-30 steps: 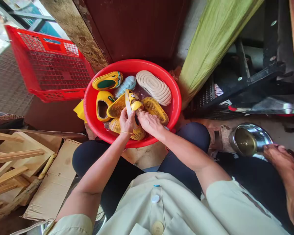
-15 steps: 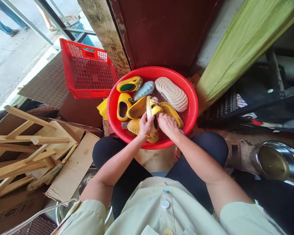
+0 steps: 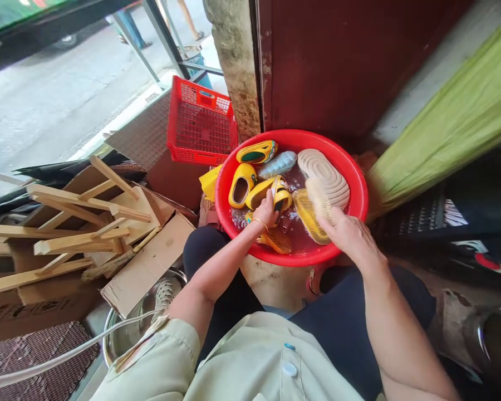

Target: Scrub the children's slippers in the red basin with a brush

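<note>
My left hand (image 3: 266, 211) is closed on a yellow slipper (image 3: 261, 192) with a cartoon face on its strap, inside the red basin (image 3: 361, 184). My right hand (image 3: 350, 236) grips a pale brush (image 3: 318, 197), slightly blurred, over the right part of the basin. Beneath the brush a yellow sole (image 3: 307, 214) leans in the water. A cream ridged sole (image 3: 328, 172) lies at the back right. Further left are a light blue shoe (image 3: 279, 164), a yellow shoe with a green inside (image 3: 256, 151) and an upright yellow clog (image 3: 242, 186).
Behind the basin at left stands a red crate (image 3: 202, 131). Wooden stools (image 3: 104, 211) and cardboard (image 3: 150, 262) are piled at the left. A metal bowl (image 3: 111, 345) sits near my left arm. Green cloth (image 3: 446, 111) hangs at right.
My right hand has moved away from the slipper to the right and now holds a brush. My left hand stays on the slipper. The view has shifted, showing more of the street.
</note>
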Motion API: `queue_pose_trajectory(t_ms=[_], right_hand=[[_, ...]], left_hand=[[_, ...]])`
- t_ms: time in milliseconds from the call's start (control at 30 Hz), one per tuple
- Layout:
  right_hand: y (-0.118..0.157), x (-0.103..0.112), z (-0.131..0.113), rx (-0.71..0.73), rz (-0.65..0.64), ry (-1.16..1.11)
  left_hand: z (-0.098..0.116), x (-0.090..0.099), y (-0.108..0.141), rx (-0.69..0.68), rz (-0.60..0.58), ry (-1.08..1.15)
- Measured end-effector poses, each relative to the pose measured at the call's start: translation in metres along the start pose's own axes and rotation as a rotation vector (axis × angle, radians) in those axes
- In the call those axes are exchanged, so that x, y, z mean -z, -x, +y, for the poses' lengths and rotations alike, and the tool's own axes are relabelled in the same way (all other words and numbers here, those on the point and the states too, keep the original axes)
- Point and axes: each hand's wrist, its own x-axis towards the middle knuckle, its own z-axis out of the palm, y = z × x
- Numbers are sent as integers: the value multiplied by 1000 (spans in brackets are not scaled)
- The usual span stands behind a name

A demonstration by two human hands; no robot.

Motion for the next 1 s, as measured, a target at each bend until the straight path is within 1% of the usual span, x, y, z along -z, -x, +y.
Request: queue_pose_trajectory(t_ms=[33,100,167,233,333,400,533,600,667,767,800,867,933,1000], right_hand=[[-3,-1,3,1,31,-12],[-6,-6,3,6,50,-37],[-8,-11,2,-5,43,-48],[-9,-12,2,-53,49,-38],[-11,-12,3,-164,87,-18],[-14,-16,2,-191,96,-19],[-29,-40,-9,-128,52,-11],[-38,-55,-15,-126,14,22],[-45,-68,-21,-142,-21,73],[-49,-83,-27,-145,-57,145],[-50,-86,-28,-139,-67,165],[-49,-90,-31,-122,-77,203],[-49,-91,-33,-111,-83,232],[-51,-88,-35,-121,-95,230]], left_hand=[[2,-3,0,10,-25,-34],[2,-7,-3,17,-42,-42],[-1,-10,-5,1,-6,1],[-3,-9,-5,-61,100,83],[-4,-2,0,-214,312,204],[-2,5,3,-290,400,228],[4,14,2,-384,529,245],[6,21,-4,-400,614,291],[4,35,-16,-381,677,339],[-9,64,-39,-292,719,370],[-15,74,-46,-257,712,356],[-27,88,-56,-199,654,296],[-35,95,-58,-148,597,208],[-37,94,-54,-126,551,112]])
